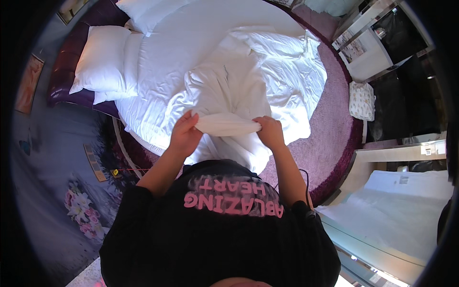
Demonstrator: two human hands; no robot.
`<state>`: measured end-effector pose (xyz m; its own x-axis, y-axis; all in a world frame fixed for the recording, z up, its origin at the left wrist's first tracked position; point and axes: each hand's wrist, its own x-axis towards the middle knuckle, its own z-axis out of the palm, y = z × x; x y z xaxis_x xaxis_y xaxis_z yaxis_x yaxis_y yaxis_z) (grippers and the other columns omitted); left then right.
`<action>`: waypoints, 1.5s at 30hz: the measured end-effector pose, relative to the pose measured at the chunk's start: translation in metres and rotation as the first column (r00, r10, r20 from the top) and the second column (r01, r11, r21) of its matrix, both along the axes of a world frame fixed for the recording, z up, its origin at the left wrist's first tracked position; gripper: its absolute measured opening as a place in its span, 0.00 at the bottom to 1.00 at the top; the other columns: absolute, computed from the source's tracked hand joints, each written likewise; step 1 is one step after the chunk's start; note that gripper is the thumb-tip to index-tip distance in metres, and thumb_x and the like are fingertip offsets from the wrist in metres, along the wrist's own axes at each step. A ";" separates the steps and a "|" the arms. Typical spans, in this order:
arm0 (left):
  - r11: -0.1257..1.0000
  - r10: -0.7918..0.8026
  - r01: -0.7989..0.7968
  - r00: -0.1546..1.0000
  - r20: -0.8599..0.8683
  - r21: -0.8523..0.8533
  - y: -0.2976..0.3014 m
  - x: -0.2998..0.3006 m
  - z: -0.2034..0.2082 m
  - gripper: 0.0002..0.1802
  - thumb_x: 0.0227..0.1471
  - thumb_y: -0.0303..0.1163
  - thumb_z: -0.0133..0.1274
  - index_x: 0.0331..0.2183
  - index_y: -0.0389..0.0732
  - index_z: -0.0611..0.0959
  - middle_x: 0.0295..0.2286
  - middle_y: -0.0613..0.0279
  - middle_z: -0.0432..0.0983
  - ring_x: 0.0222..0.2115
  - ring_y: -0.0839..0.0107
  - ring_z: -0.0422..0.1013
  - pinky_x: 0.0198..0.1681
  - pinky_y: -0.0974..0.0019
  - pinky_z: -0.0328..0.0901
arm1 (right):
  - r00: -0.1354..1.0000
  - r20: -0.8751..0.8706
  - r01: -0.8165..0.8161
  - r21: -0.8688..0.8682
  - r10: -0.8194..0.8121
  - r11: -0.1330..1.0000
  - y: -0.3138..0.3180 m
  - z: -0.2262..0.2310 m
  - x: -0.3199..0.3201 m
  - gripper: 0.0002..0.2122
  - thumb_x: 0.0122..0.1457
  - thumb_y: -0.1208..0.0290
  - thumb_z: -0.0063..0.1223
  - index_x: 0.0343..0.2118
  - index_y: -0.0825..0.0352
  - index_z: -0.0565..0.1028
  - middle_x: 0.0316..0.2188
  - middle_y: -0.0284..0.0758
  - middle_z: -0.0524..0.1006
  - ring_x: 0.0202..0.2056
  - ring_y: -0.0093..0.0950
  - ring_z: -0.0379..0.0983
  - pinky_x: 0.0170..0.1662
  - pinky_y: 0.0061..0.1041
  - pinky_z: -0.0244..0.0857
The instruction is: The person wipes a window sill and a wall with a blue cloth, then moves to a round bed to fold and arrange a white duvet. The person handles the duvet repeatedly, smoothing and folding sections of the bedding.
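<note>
A bunched white duvet [234, 91] lies across the near right part of a round bed [181, 36] covered with a white sheet. My left hand [185, 134] pinches one end of a raised fold of it, thumb on top. At the fold's other end, my right hand [270, 132] is closed on the same fabric. Between the two hands the fold stretches in front of my body, while the rest trails over the bed and down its near edge. Wrinkles hide the duvet's other edges.
White pillows [103, 60] rest against the purple headboard [62, 71] on the left. Pink carpet [306, 162] with a dark border surrounds the bed. Beyond it on the right are a patterned white bundle [362, 101] and a white basin-like fixture [397, 196]. A dark cable [306, 182] hangs by my right arm.
</note>
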<state>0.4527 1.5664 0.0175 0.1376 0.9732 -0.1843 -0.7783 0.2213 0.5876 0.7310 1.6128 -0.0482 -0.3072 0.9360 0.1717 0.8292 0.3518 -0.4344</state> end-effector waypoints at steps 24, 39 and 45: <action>0.778 0.284 0.592 -0.031 -0.958 0.211 0.007 0.047 -0.069 0.51 0.37 0.41 0.65 0.60 0.44 0.58 0.55 0.46 0.59 0.58 0.51 0.54 0.60 0.54 0.50 | 0.180 -0.983 -0.065 0.015 0.026 0.998 -0.039 0.063 -0.020 0.16 0.45 0.79 0.60 0.39 0.67 0.72 0.39 0.32 0.68 0.44 0.24 0.65 0.52 0.23 0.57; 0.813 0.467 0.271 0.227 -0.855 0.516 0.015 0.029 -0.079 0.17 0.39 0.12 0.50 0.36 0.35 0.77 0.32 0.55 0.73 0.34 0.60 0.71 0.39 0.68 0.65 | 0.355 -0.887 0.425 -0.128 -0.295 0.896 -0.023 0.033 0.085 0.18 0.47 0.86 0.56 0.42 0.65 0.68 0.38 0.32 0.69 0.41 0.22 0.67 0.47 0.21 0.63; 0.717 0.688 0.139 0.016 -0.726 0.683 0.008 0.062 -0.009 0.14 0.40 0.12 0.52 0.32 0.37 0.82 0.28 0.59 0.72 0.28 0.68 0.70 0.30 0.72 0.64 | 0.812 -0.561 0.310 0.183 -0.160 0.933 -0.005 0.047 0.107 0.18 0.38 0.81 0.59 0.37 0.66 0.73 0.37 0.39 0.71 0.41 0.37 0.67 0.46 0.31 0.63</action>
